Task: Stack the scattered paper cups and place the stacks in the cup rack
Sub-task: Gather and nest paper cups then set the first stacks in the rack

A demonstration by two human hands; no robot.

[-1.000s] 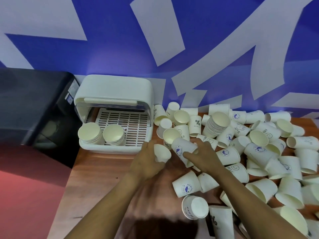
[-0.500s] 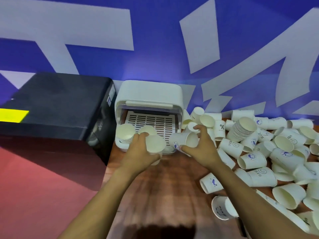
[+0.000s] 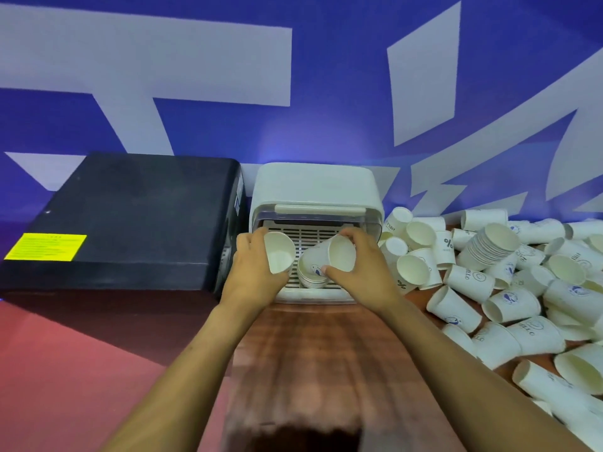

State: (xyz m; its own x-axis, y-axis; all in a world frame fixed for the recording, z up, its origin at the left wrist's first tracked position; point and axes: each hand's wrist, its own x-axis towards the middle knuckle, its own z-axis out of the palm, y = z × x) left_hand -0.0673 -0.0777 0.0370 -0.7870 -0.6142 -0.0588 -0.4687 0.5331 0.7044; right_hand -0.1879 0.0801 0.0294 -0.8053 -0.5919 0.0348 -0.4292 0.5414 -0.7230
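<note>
A white cup rack (image 3: 315,187) with a slotted floor stands open at the table's back left. My left hand (image 3: 253,275) grips a white paper cup (image 3: 279,256), mouth toward me, over the rack's left side. My right hand (image 3: 362,272) holds a second cup (image 3: 329,257) with a blue logo, tilted just above a stack of cups (image 3: 311,280) standing in the rack. The left stack in the rack is hidden behind my left hand. Several loose cups (image 3: 509,301) lie scattered on the right, with a tall stack (image 3: 492,247) among them.
A black box (image 3: 130,216) with a yellow label stands left of the rack, touching it. The brown wooden table (image 3: 319,363) runs toward me between my arms. A blue and white wall rises behind. Red floor lies at the lower left.
Both hands have carried their cups from the scattered pile leftward and forward to the rack. The view has turned left, so the rack now sits centred.
</note>
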